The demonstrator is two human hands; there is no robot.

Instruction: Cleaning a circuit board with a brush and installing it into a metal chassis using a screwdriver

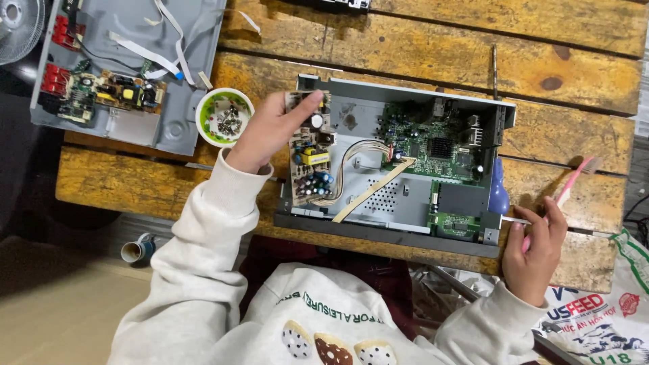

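Left hand (267, 132) pinches the tan power-supply circuit board (309, 152) inside the grey metal chassis (405, 203); right hand (534, 253) grips a pink toothbrush (571, 181), brushing seemingly underway

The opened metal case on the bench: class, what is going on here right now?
A person in a pale sweatshirt sits over an opened grey electronics chassis on a wooden table. The left hand grips the tan power-supply board at the chassis's left end. The right hand holds a pink toothbrush beside the chassis. A blue-handled screwdriver lies nearby, and a small bowl of screws sits to the left.
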